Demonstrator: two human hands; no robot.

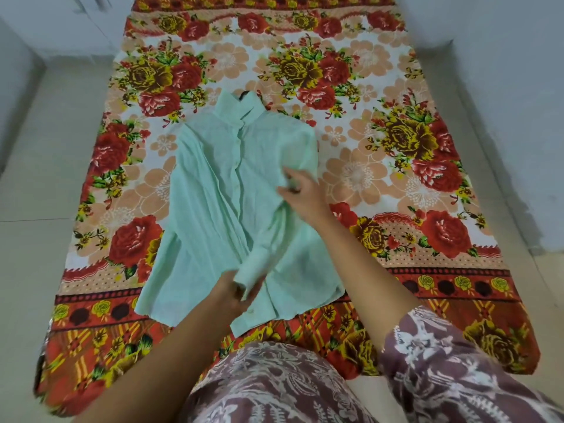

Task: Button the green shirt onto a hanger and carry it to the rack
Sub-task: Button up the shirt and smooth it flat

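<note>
A green shirt [232,209] lies face up on a flowered sheet [381,166] spread over the floor [36,178], its collar toward twelve o'clock and its hem toward six. The front looks buttoned down the middle. A dark hanger hook [245,93] peeks out of the collar. One sleeve is folded across the front, its cuff [248,274] at about six o'clock. The left hand [232,296] has its fingers closed on that cuff. The right hand [300,190], toward three o'clock of the buttons, pinches a fold of the cloth between fingers and thumb. Patterned clothing [427,377] fills the bottom edge.
</note>
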